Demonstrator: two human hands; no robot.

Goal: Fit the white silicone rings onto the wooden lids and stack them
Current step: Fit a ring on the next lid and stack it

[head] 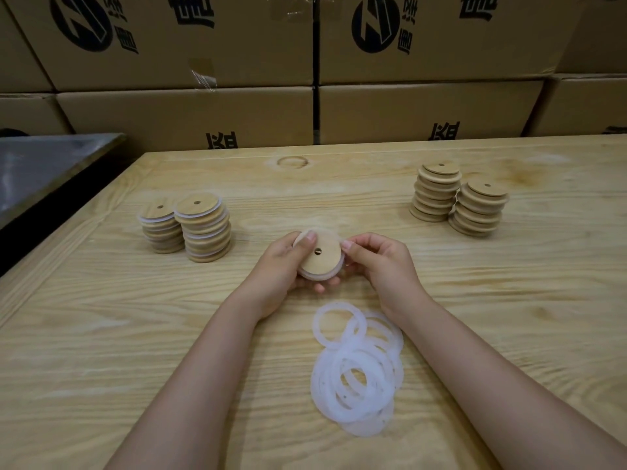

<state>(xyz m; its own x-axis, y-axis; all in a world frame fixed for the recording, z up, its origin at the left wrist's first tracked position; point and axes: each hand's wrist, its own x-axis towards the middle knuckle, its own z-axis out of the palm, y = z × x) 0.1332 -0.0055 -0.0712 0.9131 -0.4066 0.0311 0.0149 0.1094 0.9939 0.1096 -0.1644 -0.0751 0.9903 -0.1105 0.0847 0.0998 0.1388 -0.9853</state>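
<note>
While both forearms reach up from the bottom edge of the frame, a loose heap of translucent white silicone rings (356, 371) lies between them on the pale wooden table (101, 334), low and just right of centre.

Just beyond the heap, at mid-frame, both hands hold one round wooden lid (320, 256) clear of the table, its flat face with the small centre hole tipped toward the camera. The left hand (281, 266) cups it from the left and below, fingers (307, 240) curled round the rim with the thumb on the upper edge. The right hand (380, 262) pinches the right rim, thumb in front and fingers behind. A white ring (317, 277) shows along the lid's lower edge and at its upper right, so it seems nearly seated; whether it sits fully all round I cannot tell.

Farther back, two stacks of ringed lids (190, 228) stand at the left and two stacks of bare wooden lids (458, 201) at the right. The ringed stacks lie up and left of the lid, nearer the left hand, which is the likelier one to carry it there.

Behind the table rise brown cardboard boxes (424, 106), with a dark metal surface (44, 164) at upper left.
</note>
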